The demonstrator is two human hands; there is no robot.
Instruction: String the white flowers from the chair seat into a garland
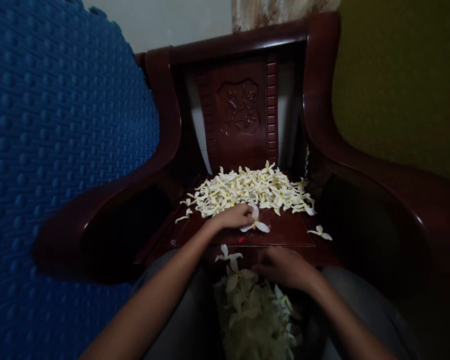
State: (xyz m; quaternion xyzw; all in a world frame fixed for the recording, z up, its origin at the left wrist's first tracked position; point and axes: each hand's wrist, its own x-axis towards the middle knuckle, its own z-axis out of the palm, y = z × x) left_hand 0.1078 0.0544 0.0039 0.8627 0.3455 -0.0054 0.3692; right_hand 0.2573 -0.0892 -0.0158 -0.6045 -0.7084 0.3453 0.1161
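My left hand (237, 216) is closed on a white flower (261, 227) with long petals, just above the front of the wooden seat (285, 227). Behind it, a broad pile of similar cream-white flowers (243, 187) is spread over the seat. My right hand (279, 264) hovers lower, at the seat's front edge, its fingers curled together; whatever they may hold is hidden in shadow. Between my knees hangs a dense mass of white flowers (243, 315), dim and partly blurred. Single blooms (227, 254) stick up at its top, close to my right fingertips.
A dark red wooden armchair with a carved back (243, 110) surrounds the seat. One loose flower (320, 232) lies at the right, and a small red bit (241, 240) near the front. A blue studded mat (60, 110) stands left, an olive-coloured surface (401, 85) right.
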